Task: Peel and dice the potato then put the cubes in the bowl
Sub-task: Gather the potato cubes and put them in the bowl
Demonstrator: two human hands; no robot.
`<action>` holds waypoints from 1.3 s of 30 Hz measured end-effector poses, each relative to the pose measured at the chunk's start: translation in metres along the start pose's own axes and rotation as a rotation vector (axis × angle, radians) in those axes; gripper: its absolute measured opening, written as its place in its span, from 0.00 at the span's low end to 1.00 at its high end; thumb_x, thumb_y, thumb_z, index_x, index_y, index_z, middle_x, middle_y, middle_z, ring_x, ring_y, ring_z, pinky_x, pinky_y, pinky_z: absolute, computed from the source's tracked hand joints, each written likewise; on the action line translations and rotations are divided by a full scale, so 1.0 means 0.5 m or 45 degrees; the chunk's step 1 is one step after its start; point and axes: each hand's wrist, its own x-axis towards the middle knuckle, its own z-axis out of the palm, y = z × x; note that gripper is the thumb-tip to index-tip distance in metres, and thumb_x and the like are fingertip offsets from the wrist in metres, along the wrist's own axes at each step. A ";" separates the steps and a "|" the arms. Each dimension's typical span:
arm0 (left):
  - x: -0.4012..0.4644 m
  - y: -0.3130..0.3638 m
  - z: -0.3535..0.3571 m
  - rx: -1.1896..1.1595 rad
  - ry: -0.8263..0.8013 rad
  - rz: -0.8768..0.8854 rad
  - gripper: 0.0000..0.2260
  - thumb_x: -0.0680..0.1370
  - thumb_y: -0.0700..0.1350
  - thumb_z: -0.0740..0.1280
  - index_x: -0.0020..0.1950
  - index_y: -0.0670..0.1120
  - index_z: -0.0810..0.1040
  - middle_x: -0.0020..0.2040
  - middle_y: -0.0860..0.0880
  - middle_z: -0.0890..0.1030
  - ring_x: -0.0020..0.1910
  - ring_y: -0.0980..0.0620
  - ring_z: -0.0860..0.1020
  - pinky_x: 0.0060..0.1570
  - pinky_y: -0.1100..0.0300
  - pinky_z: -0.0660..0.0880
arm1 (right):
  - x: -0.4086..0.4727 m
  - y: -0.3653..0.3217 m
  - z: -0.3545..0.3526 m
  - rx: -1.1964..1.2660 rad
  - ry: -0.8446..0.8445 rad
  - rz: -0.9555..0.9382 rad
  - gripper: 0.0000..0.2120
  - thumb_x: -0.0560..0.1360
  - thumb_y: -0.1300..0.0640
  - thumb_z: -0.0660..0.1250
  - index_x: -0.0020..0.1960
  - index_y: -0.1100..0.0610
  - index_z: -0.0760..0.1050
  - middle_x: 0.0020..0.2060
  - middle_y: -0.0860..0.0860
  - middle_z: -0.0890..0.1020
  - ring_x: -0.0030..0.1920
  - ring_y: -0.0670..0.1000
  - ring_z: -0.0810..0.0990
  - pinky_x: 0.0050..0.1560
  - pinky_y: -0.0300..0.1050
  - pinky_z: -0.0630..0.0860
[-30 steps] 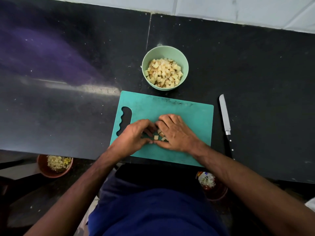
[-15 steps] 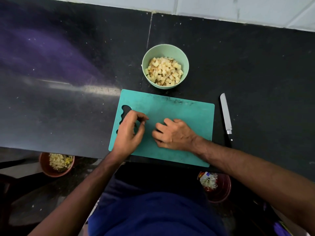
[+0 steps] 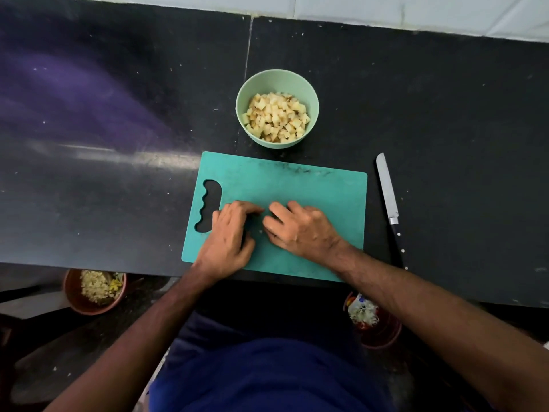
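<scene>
A teal cutting board (image 3: 312,185) lies at the near edge of the black counter. Both hands rest on its middle, close together. My right hand (image 3: 297,230) is curled with its fingers cupped over the spot where the last potato cubes lay, and the cubes are hidden under it. My left hand (image 3: 228,236) sits beside it with bent fingertips touching the board, facing the right hand. A tiny potato crumb (image 3: 260,231) shows between the hands. Behind the board, a light green bowl (image 3: 310,93) holds several diced potato cubes (image 3: 277,117).
A knife (image 3: 387,191) lies on the counter right of the board, blade pointing away. Below the counter edge stand a brown pot of scraps (image 3: 95,288) at left and a reddish pot (image 3: 374,322) at right. A white tiled wall runs along the back.
The cubes seen between my hands a second ago are now covered. My left hand drew off to the left, then came back against my right hand.
</scene>
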 end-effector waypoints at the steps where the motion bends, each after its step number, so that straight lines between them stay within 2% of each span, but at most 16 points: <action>1: 0.000 0.001 0.002 0.001 0.006 -0.004 0.25 0.68 0.36 0.62 0.65 0.44 0.72 0.58 0.48 0.74 0.56 0.45 0.74 0.51 0.49 0.66 | 0.000 0.003 -0.001 0.017 0.014 -0.014 0.09 0.81 0.50 0.64 0.42 0.50 0.73 0.38 0.50 0.75 0.33 0.52 0.73 0.25 0.47 0.69; 5: 0.000 0.000 0.003 0.017 -0.008 -0.008 0.25 0.67 0.36 0.62 0.64 0.43 0.72 0.58 0.48 0.74 0.56 0.45 0.74 0.51 0.47 0.67 | 0.006 0.018 0.010 0.155 0.024 -0.117 0.11 0.80 0.53 0.66 0.38 0.52 0.73 0.32 0.50 0.72 0.30 0.52 0.71 0.23 0.46 0.66; 8: -0.001 -0.001 0.000 0.022 -0.055 0.002 0.23 0.70 0.42 0.62 0.65 0.43 0.72 0.58 0.49 0.74 0.56 0.46 0.73 0.51 0.47 0.67 | 0.015 0.024 0.019 0.215 -0.019 -0.176 0.09 0.77 0.55 0.67 0.38 0.53 0.74 0.31 0.50 0.73 0.28 0.53 0.72 0.22 0.45 0.65; 11: -0.003 -0.004 0.000 0.033 -0.099 0.028 0.22 0.74 0.50 0.65 0.67 0.44 0.71 0.58 0.50 0.73 0.55 0.47 0.73 0.51 0.48 0.67 | 0.024 0.022 0.017 0.241 -0.069 -0.116 0.06 0.73 0.55 0.69 0.39 0.54 0.77 0.30 0.50 0.75 0.26 0.53 0.75 0.22 0.43 0.66; 13: -0.002 -0.004 0.003 0.019 -0.076 -0.008 0.23 0.76 0.54 0.67 0.68 0.45 0.70 0.59 0.51 0.74 0.56 0.48 0.74 0.52 0.49 0.67 | 0.036 0.021 0.008 0.316 -0.146 0.000 0.07 0.73 0.53 0.68 0.38 0.55 0.78 0.29 0.51 0.76 0.26 0.54 0.77 0.22 0.42 0.67; 16: 0.001 -0.006 0.008 0.000 -0.045 -0.082 0.27 0.77 0.58 0.68 0.70 0.46 0.69 0.61 0.50 0.75 0.59 0.49 0.74 0.55 0.50 0.68 | 0.069 0.033 -0.018 0.527 -0.308 0.313 0.10 0.73 0.50 0.64 0.36 0.53 0.78 0.28 0.51 0.78 0.27 0.57 0.78 0.26 0.44 0.69; 19: 0.004 -0.006 0.003 0.016 -0.074 -0.080 0.28 0.77 0.59 0.69 0.72 0.47 0.69 0.61 0.52 0.75 0.59 0.50 0.74 0.55 0.50 0.67 | 0.110 0.074 -0.059 0.928 -0.552 0.722 0.17 0.77 0.54 0.69 0.32 0.50 0.70 0.25 0.45 0.73 0.26 0.43 0.72 0.31 0.42 0.67; 22: 0.011 -0.003 -0.003 0.091 -0.127 -0.004 0.24 0.77 0.57 0.70 0.70 0.49 0.72 0.62 0.53 0.75 0.60 0.50 0.74 0.52 0.51 0.65 | 0.157 0.118 -0.115 1.343 -0.690 0.968 0.19 0.81 0.54 0.68 0.32 0.52 0.71 0.25 0.45 0.74 0.24 0.41 0.69 0.26 0.39 0.65; 24: 0.018 -0.001 -0.005 0.138 -0.173 0.056 0.23 0.78 0.57 0.70 0.69 0.50 0.74 0.62 0.53 0.75 0.60 0.50 0.74 0.51 0.51 0.65 | 0.216 0.142 -0.146 1.473 -0.611 1.093 0.17 0.82 0.53 0.67 0.36 0.57 0.74 0.28 0.51 0.74 0.22 0.44 0.68 0.22 0.37 0.62; 27: 0.037 -0.001 -0.008 0.125 -0.239 0.117 0.23 0.77 0.54 0.73 0.69 0.50 0.76 0.60 0.50 0.75 0.57 0.49 0.75 0.50 0.49 0.71 | 0.322 0.188 -0.143 1.089 -0.406 0.985 0.19 0.81 0.52 0.66 0.39 0.65 0.76 0.29 0.56 0.76 0.26 0.48 0.72 0.25 0.44 0.68; 29: 0.050 -0.004 -0.014 0.115 -0.309 0.137 0.24 0.75 0.53 0.75 0.70 0.49 0.76 0.59 0.49 0.74 0.56 0.48 0.75 0.50 0.47 0.75 | 0.374 0.207 -0.126 0.846 -0.401 0.865 0.17 0.81 0.49 0.65 0.42 0.61 0.80 0.32 0.53 0.81 0.31 0.48 0.79 0.33 0.49 0.75; 31: 0.058 -0.007 -0.023 0.118 -0.410 0.157 0.27 0.75 0.53 0.75 0.72 0.49 0.75 0.60 0.49 0.73 0.56 0.48 0.76 0.52 0.46 0.77 | 0.404 0.219 -0.107 0.707 -0.514 0.767 0.15 0.81 0.46 0.65 0.45 0.58 0.80 0.37 0.49 0.82 0.38 0.49 0.82 0.34 0.46 0.73; 33: 0.060 -0.011 -0.034 0.110 -0.490 0.162 0.29 0.74 0.49 0.77 0.73 0.48 0.73 0.61 0.49 0.72 0.56 0.48 0.76 0.57 0.48 0.77 | 0.428 0.229 -0.102 0.637 -0.733 0.661 0.13 0.81 0.47 0.66 0.50 0.56 0.80 0.45 0.48 0.81 0.45 0.49 0.80 0.37 0.42 0.69; 36: 0.055 -0.010 -0.051 0.074 -0.533 0.115 0.29 0.74 0.43 0.77 0.74 0.46 0.73 0.61 0.49 0.71 0.55 0.48 0.77 0.59 0.53 0.77 | 0.454 0.245 -0.126 0.587 -1.131 0.485 0.11 0.82 0.57 0.62 0.61 0.55 0.80 0.57 0.47 0.78 0.56 0.49 0.77 0.49 0.43 0.70; 37: 0.054 -0.008 -0.054 0.068 -0.533 0.103 0.28 0.74 0.41 0.76 0.73 0.45 0.74 0.61 0.49 0.71 0.53 0.48 0.78 0.57 0.53 0.78 | 0.457 0.251 -0.136 0.575 -1.166 0.449 0.14 0.82 0.62 0.60 0.62 0.54 0.80 0.57 0.46 0.78 0.57 0.48 0.76 0.53 0.43 0.69; 39: 0.053 0.000 -0.057 0.055 -0.520 0.072 0.25 0.75 0.40 0.75 0.71 0.45 0.76 0.58 0.48 0.72 0.47 0.48 0.79 0.51 0.51 0.80 | 0.458 0.256 -0.145 0.498 -1.034 0.393 0.20 0.78 0.69 0.60 0.59 0.52 0.83 0.56 0.47 0.81 0.56 0.48 0.79 0.55 0.44 0.73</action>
